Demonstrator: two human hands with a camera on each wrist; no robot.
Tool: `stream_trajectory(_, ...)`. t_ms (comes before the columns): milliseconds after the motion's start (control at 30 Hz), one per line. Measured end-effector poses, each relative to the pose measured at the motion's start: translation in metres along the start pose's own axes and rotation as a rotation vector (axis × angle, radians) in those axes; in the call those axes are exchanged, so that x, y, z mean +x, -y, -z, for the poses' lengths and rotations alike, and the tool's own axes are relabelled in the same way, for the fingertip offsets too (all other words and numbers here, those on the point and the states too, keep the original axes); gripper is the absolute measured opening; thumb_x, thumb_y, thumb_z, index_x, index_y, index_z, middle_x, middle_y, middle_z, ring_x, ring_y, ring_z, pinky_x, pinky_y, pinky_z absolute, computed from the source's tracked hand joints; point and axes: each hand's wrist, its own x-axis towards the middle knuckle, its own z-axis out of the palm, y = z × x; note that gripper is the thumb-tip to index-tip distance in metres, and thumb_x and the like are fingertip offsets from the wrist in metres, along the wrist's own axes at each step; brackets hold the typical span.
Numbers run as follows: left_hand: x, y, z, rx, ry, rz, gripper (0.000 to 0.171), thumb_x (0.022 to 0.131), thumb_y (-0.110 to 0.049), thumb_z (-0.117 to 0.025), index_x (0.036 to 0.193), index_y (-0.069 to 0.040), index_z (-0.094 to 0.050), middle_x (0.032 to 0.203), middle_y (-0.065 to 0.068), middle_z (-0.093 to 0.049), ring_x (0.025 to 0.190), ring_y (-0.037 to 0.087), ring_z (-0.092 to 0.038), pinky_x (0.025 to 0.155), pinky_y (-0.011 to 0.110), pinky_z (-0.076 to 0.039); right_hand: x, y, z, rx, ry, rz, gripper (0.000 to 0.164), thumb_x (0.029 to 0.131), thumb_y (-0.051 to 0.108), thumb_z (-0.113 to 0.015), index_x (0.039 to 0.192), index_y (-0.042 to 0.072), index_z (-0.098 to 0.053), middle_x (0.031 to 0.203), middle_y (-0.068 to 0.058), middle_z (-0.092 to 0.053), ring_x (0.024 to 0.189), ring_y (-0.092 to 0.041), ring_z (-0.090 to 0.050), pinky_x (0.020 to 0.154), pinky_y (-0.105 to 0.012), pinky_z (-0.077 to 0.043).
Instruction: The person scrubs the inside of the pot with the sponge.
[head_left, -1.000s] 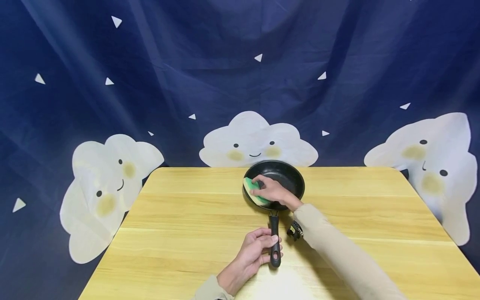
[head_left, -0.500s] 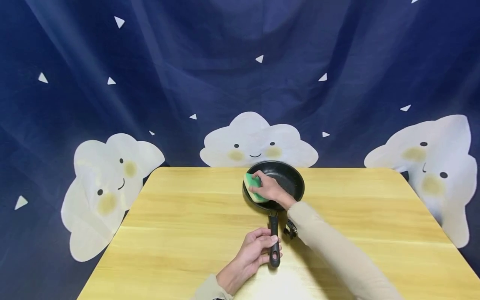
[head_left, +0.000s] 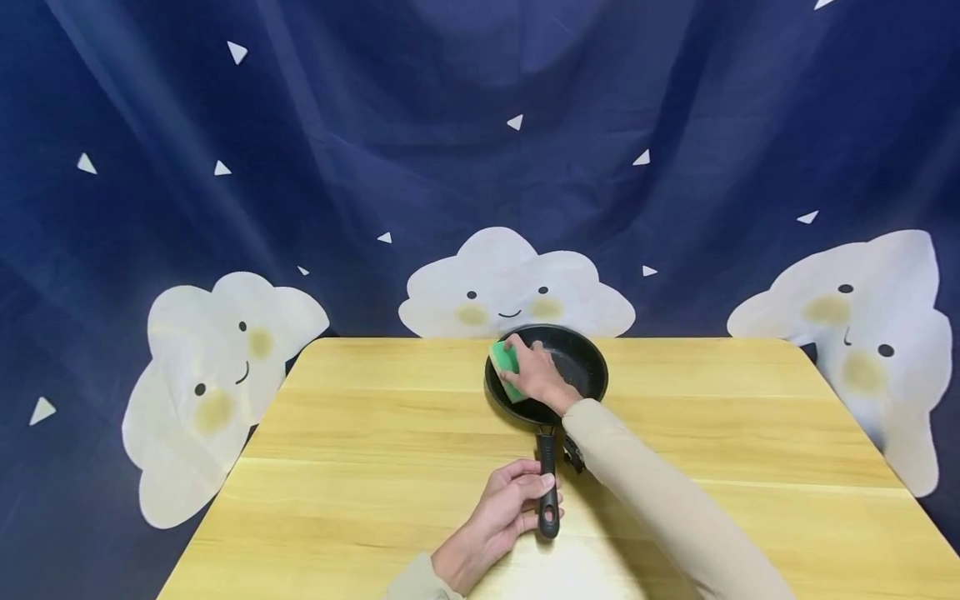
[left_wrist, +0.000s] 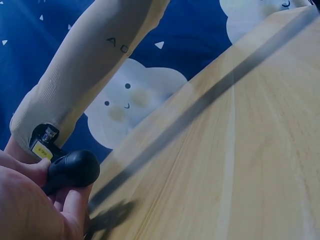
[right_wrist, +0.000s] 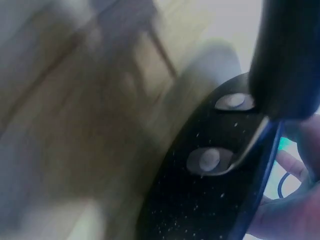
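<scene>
A black frying pan (head_left: pixel 581 375) is near the far edge of the wooden table, its handle (head_left: pixel 547 475) pointing toward me. My left hand (head_left: pixel 498 508) grips that handle, thumb on top and fingers beneath; the left wrist view shows the rounded handle end (left_wrist: pixel 75 170) between thumb and fingers. Inside the pan, at its left side, my right hand (head_left: pixel 536 371) holds a green and pale yellow sponge (head_left: pixel 504 358) between thumb and fingers. The right wrist view catches the pan's outer wall (right_wrist: pixel 200 200) with its riveted handle bracket, and part of my right hand (right_wrist: pixel 295 185) past the rim.
The light wooden table (head_left: pixel 360 467) spreads out on both sides of the pan. Behind it hangs a dark blue curtain (head_left: pixel 450 150) printed with white clouds. A small black wrist camera (head_left: pixel 573 457) sits under the right sleeve, close to the pan handle.
My right hand has shifted slightly up and left with the sponge along the pan's left side, and its forearm has swung left. My left hand keeps its grip on the handle.
</scene>
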Motion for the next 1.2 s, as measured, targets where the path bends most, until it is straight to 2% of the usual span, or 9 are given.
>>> stream_trajectory(433, 0.000, 0.001, -0.004, -0.008, -0.028, -0.019, 0.021, 0.093, 0.000, -0.069, 0.113, 0.004, -0.061, 0.096, 0.013, -0.072, 0.083, 0.022, -0.069, 0.083, 0.050, -0.063, 0.006, -0.009, 0.002, -0.124, -0.075, 0.002, 0.045, 0.099, 0.019, -0.071, 0.137, 0.022, -0.048, 0.123, -0.022, -0.046, 0.101, -0.041, -0.050, 0.076, -0.056, -0.055)
stream_trajectory(767, -0.002, -0.002, -0.007, -0.011, -0.049, -0.024, 0.020, 0.093, 0.002, -0.069, 0.111, 0.004, -0.061, 0.096, 0.015, -0.072, 0.083, 0.023, -0.071, 0.083, 0.050, -0.063, 0.008, -0.022, 0.008, -0.308, -0.138, 0.031, 0.042, 0.097, 0.019, -0.073, 0.131, 0.022, -0.050, 0.124, -0.024, -0.046, 0.104, -0.044, -0.049, 0.076, -0.060, -0.053)
stream_trajectory(933, -0.001, -0.003, -0.007, -0.013, -0.055, -0.022, 0.020, 0.093, 0.002, -0.069, 0.111, 0.004, -0.060, 0.096, 0.015, -0.072, 0.083, 0.023, -0.071, 0.082, 0.049, -0.063, 0.009, -0.024, 0.010, -0.418, -0.140, 0.044, 0.045, 0.096, 0.018, -0.073, 0.135, 0.022, -0.050, 0.127, -0.026, -0.047, 0.105, -0.044, -0.049, 0.077, -0.061, -0.053)
stream_trajectory(1200, -0.001, 0.001, -0.004, -0.015, -0.054, -0.011, 0.021, 0.093, 0.001, -0.069, 0.111, 0.004, -0.059, 0.096, 0.014, -0.072, 0.084, 0.022, -0.071, 0.083, 0.048, -0.063, 0.002, -0.032, 0.014, -0.528, -0.083, 0.024, 0.045, 0.097, 0.014, -0.068, 0.138, 0.021, -0.052, 0.133, -0.028, -0.045, 0.110, -0.047, -0.047, 0.081, -0.061, -0.051)
